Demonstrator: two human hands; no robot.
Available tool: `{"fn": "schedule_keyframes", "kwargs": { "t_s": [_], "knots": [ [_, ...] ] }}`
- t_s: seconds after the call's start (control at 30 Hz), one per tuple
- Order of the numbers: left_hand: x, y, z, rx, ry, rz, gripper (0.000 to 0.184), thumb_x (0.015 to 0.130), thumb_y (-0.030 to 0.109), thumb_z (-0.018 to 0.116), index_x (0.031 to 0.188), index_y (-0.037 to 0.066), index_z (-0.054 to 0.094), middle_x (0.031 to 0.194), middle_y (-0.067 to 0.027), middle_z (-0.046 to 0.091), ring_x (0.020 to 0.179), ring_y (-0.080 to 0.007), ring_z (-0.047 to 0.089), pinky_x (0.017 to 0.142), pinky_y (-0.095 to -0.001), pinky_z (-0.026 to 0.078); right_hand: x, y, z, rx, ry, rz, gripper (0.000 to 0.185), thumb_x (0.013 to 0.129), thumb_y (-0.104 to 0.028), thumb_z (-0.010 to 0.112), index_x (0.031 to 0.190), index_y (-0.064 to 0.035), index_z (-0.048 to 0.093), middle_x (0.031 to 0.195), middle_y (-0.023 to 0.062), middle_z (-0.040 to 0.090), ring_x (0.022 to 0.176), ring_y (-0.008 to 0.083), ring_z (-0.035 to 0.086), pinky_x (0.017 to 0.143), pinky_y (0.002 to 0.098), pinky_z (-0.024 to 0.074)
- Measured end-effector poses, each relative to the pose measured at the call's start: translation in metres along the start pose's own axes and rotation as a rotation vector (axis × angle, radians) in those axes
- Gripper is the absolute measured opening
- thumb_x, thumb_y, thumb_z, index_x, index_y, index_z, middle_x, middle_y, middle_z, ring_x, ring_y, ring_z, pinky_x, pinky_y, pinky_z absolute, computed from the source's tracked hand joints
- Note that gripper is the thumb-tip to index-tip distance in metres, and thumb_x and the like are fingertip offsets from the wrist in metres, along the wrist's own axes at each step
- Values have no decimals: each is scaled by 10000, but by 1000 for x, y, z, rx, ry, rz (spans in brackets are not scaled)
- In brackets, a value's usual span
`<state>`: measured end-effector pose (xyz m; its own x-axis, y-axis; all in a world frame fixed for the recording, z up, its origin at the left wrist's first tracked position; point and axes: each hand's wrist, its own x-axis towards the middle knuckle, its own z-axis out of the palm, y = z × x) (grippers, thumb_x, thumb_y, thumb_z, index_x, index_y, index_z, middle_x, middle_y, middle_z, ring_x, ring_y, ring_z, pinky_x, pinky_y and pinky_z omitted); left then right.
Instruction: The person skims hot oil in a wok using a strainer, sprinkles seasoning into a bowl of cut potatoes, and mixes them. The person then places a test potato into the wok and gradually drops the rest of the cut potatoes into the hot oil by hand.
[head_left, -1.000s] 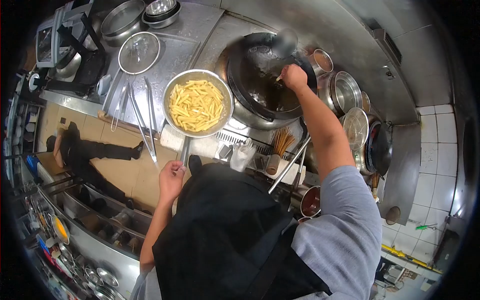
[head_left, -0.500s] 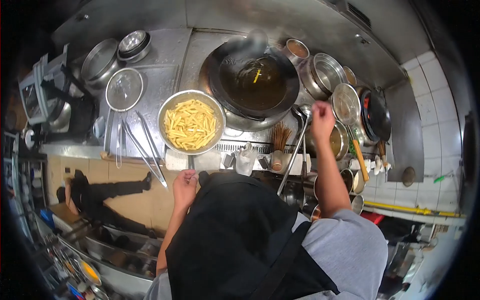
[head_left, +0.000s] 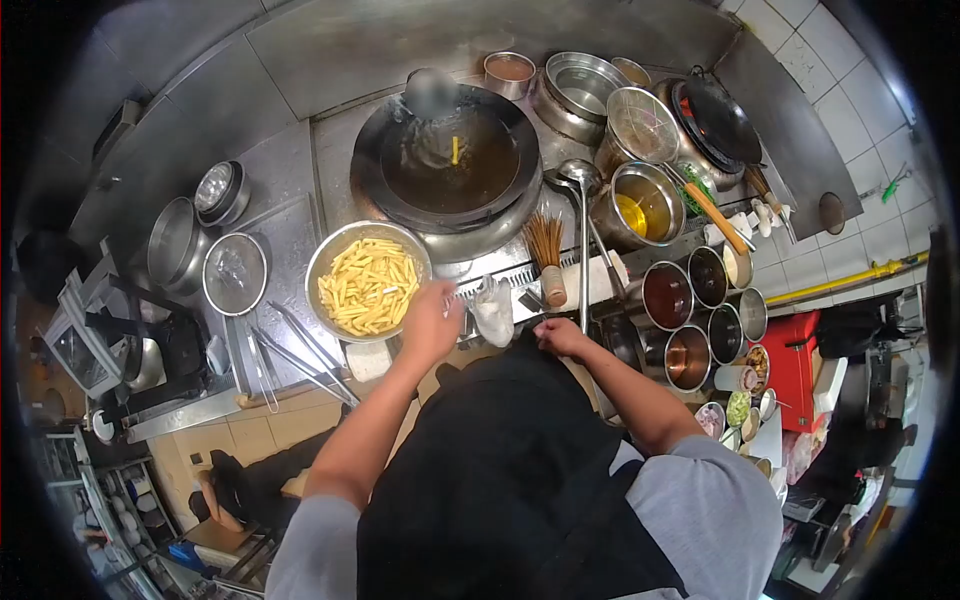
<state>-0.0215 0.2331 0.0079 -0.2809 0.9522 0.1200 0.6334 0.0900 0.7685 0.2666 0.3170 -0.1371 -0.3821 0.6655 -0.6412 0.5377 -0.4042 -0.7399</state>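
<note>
My left hand (head_left: 433,318) is just right of the metal bowl (head_left: 322,262) of yellow strips (head_left: 368,284), near its rim. Its fingers are curled, and what they hold, if anything, is hidden. My right hand (head_left: 562,338) is closed near the top of my black apron (head_left: 490,450), below the bamboo brush (head_left: 547,262); I cannot make out anything in it. In the black wok (head_left: 370,180), one yellow strip (head_left: 455,150) floats in the dark oil (head_left: 470,185).
A ladle (head_left: 583,250) leans beside a pot of yellow oil (head_left: 655,190). Sauce pots (head_left: 668,290) stand at the right. Tongs (head_left: 300,355) and a strainer (head_left: 236,274) lie left. A co-worker (head_left: 240,490) is at lower left.
My right hand has come down and back from beside the wok to my apron. My left hand has moved up to the bowl's right side. The view has turned toward the right.
</note>
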Motion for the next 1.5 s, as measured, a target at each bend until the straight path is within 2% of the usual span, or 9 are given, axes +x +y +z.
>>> {"fn": "schedule_keyframes", "kwargs": {
  "t_s": [0.1, 0.17, 0.23, 0.3, 0.33, 0.6, 0.83, 1.03, 1.5],
  "knots": [
    [54, 32, 20, 162, 234, 338, 294, 838, 112, 623, 1098, -24, 608, 1079, -212, 611, 1040, -390, 561, 886, -450, 459, 53, 39, 9, -239, -86, 130, 225, 875, -241, 641, 909, -30, 713, 799, 110, 702, 711, 215, 670, 656, 339, 521],
    [83, 29, 42, 273, 203, 278, 268, 857, 139, 606, 1069, -24, 616, 1085, -216, 612, 1038, -394, 559, 879, -466, 461, 118, 97, 17, -646, -196, -186, 243, 876, -200, 683, 737, -5, 644, 665, 69, 630, 467, 185, 551, 396, 322, 405],
    [100, 31, 51, 383, 171, 213, 254, 876, 166, 590, 1040, -24, 624, 1091, -219, 612, 1036, -398, 557, 873, -482, 463, 125, 100, 23, -893, -292, -455, 236, 870, -188, 681, 728, -3, 641, 658, 70, 631, 472, 193, 560, 404, 331, 423],
    [112, 36, 54, 510, -20, -3, 268, 918, 216, 536, 994, -18, 645, 1117, -212, 625, 1081, -387, 551, 895, -504, 455, 115, 81, 35, -858, -255, -74, 235, 854, -193, 688, 723, -3, 641, 653, 88, 634, 474, 193, 566, 418, 356, 442],
    [114, 37, 56, 521, -18, -5, 268, 918, 216, 536, 994, -18, 645, 1117, -212, 625, 1081, -387, 551, 895, -504, 455, 113, 81, 35, -1227, -336, -432, 225, 841, -206, 690, 762, 0, 648, 683, 112, 647, 514, 192, 588, 469, 362, 467],
    [136, 3, 79, 547, -49, -14, 292, 954, 232, 459, 915, 10, 644, 911, -230, 658, 906, -423, 592, 838, -510, 460, 82, 38, 15, -102, -387, 426, 548, 805, -241, 750, 1258, -40, 517, 964, 97, 558, 787, 205, 524, 689, 404, 512],
    [136, 10, 82, 481, -41, -77, 255, 947, 203, 483, 824, 15, 604, 859, -253, 630, 836, -460, 556, 794, -530, 435, 100, 86, 39, -35, -774, 280, 677, 797, -316, 766, 1358, -67, 479, 1064, 140, 650, 879, 276, 624, 708, 383, 521],
    [133, 10, 79, 424, 24, 10, 272, 947, 210, 489, 802, -4, 575, 856, -261, 609, 824, -468, 529, 778, -527, 412, 72, 60, 30, -462, -337, 43, 596, 799, -420, 675, 1133, 72, 632, 1170, 251, 634, 1105, 343, 613, 942, 377, 464],
    [75, 46, 103, 247, 479, 138, 247, 861, 105, 599, 1079, -13, 586, 1041, -215, 593, 1043, -397, 532, 923, -447, 414, 80, 47, -2, -628, -444, -361, 618, 728, -425, 685, 1098, 64, 609, 1101, 275, 640, 1032, 398, 619, 918, 424, 482]
  ]
}}
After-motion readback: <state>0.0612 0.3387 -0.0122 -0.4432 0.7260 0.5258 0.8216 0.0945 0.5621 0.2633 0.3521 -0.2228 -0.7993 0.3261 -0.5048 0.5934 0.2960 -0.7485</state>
